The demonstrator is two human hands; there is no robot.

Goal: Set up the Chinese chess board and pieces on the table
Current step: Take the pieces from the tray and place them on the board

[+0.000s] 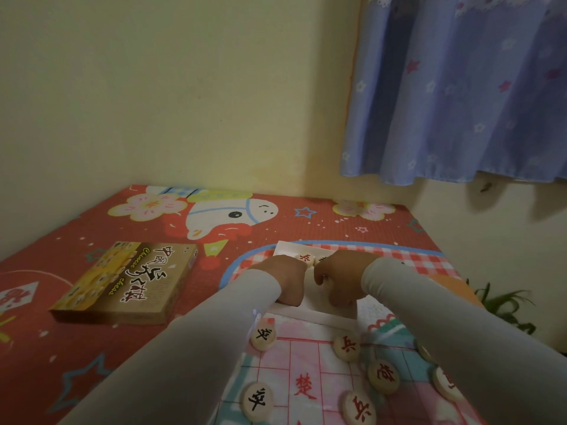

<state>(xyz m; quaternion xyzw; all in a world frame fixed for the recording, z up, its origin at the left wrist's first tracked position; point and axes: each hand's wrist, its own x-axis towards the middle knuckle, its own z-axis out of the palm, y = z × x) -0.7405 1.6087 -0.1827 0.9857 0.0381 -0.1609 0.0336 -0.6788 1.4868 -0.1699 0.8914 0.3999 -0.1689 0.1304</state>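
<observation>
Worktop (92,348) covered in a red cartoon-print cloth: white horse figure, pink blossoms, blue stars, a checked patch at right. Cream wall behind, meeting a second wall at the far right corner. Blue flowered curtain (460,87) hangs upper right. Green plant leaves (503,302) show past the right edge of the worktop.

Containers: a yellow-brown game box (122,283) lies flat at left, closed, printed "Chinese chess", well apart from the hands. A white tray (319,314) sits far of the board, touching its far edge. Inside the tray, one piece with a red character (305,258) is plainly seen, a second sits just right of it, mostly hidden; the rest of the contents are covered by the hands.

Paper board (306,391), pink and pale blue with a red grid, lies near centre-right. Pieces counted on it: two black-character discs at left (263,335) and (256,401); three red-character discs, (346,348), (383,377), (359,409); one more at right (448,388), part hidden by the sleeve. Another rim shows by the right sleeve, unclear.

Left hand (282,279) is in the tray, fingers curled under; what they hold, if anything, cannot be told. Right hand (340,277) also in the tray, fingers curled round a pale piece (324,282). Both arms wear light grey sleeves.
</observation>
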